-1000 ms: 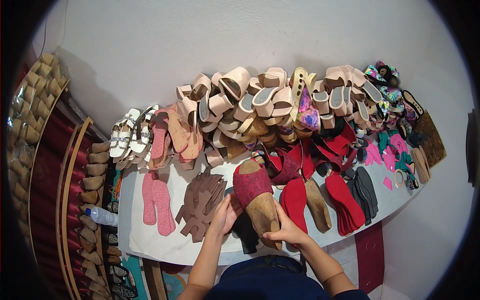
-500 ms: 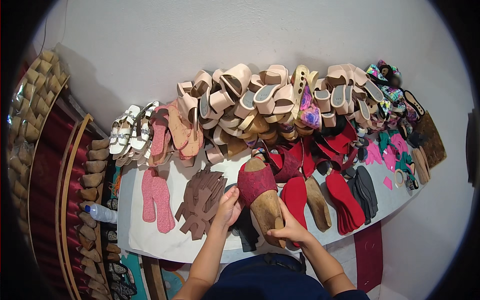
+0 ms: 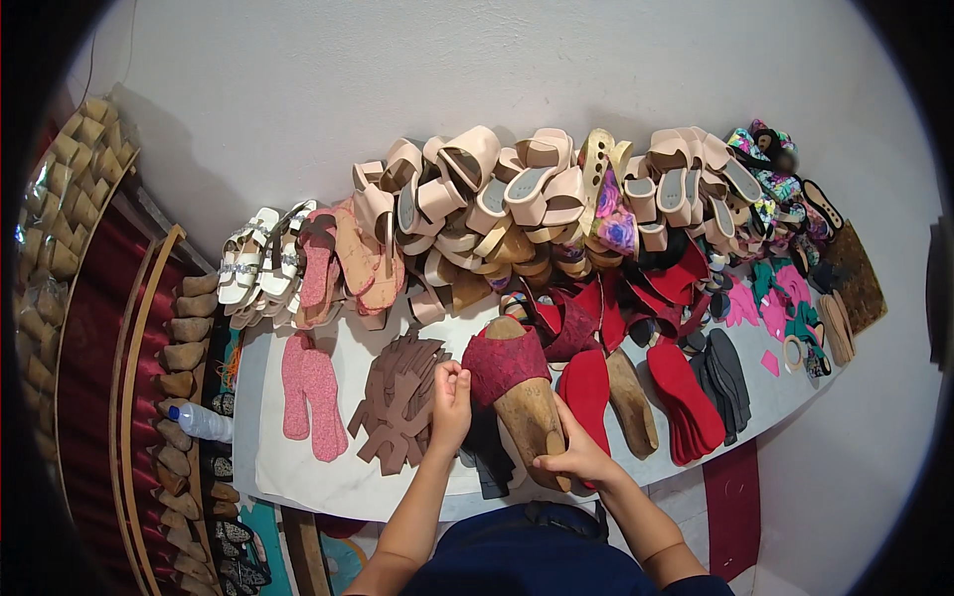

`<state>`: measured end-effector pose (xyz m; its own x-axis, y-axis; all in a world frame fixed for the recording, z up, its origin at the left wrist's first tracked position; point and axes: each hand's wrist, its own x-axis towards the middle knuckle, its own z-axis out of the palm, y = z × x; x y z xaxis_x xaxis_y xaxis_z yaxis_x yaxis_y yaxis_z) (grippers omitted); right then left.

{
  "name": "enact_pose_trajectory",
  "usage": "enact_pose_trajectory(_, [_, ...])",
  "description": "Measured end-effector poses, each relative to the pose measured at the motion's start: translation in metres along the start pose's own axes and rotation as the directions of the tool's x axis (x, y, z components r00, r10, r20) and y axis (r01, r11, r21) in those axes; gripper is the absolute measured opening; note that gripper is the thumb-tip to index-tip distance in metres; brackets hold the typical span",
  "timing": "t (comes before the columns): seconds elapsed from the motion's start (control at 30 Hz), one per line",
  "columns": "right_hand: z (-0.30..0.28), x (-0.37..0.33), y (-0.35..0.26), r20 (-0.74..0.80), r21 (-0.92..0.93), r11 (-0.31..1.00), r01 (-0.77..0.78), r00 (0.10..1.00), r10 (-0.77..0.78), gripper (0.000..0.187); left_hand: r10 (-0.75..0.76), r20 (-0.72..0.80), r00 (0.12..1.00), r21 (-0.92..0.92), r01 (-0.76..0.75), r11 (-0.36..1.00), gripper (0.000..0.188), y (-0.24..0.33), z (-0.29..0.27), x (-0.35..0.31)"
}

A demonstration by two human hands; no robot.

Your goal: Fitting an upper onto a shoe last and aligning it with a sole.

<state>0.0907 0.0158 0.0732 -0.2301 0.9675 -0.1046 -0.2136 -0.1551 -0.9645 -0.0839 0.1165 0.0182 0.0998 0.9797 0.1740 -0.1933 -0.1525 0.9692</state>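
A wooden shoe last (image 3: 532,422) stands tilted in front of me over the table, toe end away from me. Across its front part wraps a dark red lace-patterned shoe upper (image 3: 505,366). My right hand (image 3: 581,457) is closed around the heel end of the last, thumb on top. At the upper's left edge, my left hand (image 3: 452,405) is closed with bent fingers, pinching that edge; the fingertips are partly hidden. Red insoles (image 3: 584,397) and another wooden last (image 3: 632,402) lie just right of the held one. Brown cut pieces (image 3: 397,402) lie left of my left hand.
Piled sandals (image 3: 537,189) line the table's back against the wall. Pink insoles (image 3: 313,397) lie at left, stacked red insoles (image 3: 686,402) and dark grey ones (image 3: 722,382) at right. Racks of wooden lasts (image 3: 184,358) and a plastic bottle (image 3: 204,422) stand beyond the table's left edge.
My left hand has turned and its fingers have curled in. The upper's left edge has shifted slightly left with it. My right hand keeps its hold on the last.
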Motion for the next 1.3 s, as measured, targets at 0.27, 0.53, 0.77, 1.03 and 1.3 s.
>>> enact_pose_trajectory(0.27, [0.005, -0.003, -0.002, -0.007, 0.06, 0.998, 0.008, 1.0, -0.008, 0.098, -0.065, -0.095, 0.993, -0.226, 0.042, 0.973, 0.013, 0.005, 0.022, -0.004])
enact_pose_trajectory(0.53, [0.006, -0.004, -0.002, -0.033, 0.007, 0.999, 0.048, 0.998, -0.048, 0.099, -0.193, 0.005, 0.981, -0.324, 0.184, 0.928, 0.013, 0.009, 0.019, -0.009])
enact_pose_trajectory(0.77, [0.011, -0.002, -0.003, -0.005, -0.023, 0.996, 0.083, 0.997, -0.083, 0.1, -0.172, 0.004, 0.985, -0.469, 0.154, 0.87, 0.014, 0.013, 0.029, -0.005])
enact_pose_trajectory(1.03, [0.024, -0.002, -0.001, -0.031, 0.018, 1.0, 0.024, 0.999, -0.024, 0.098, -0.05, -0.106, 0.993, -0.305, 0.015, 0.952, 0.023, -0.014, 0.026, -0.002])
enact_pose_trajectory(1.3, [0.029, -0.001, -0.003, -0.038, -0.019, 1.0, 0.003, 0.999, -0.003, 0.098, -0.267, -0.033, 0.963, -0.469, 0.221, 0.855, 0.044, 0.005, 0.035, -0.006])
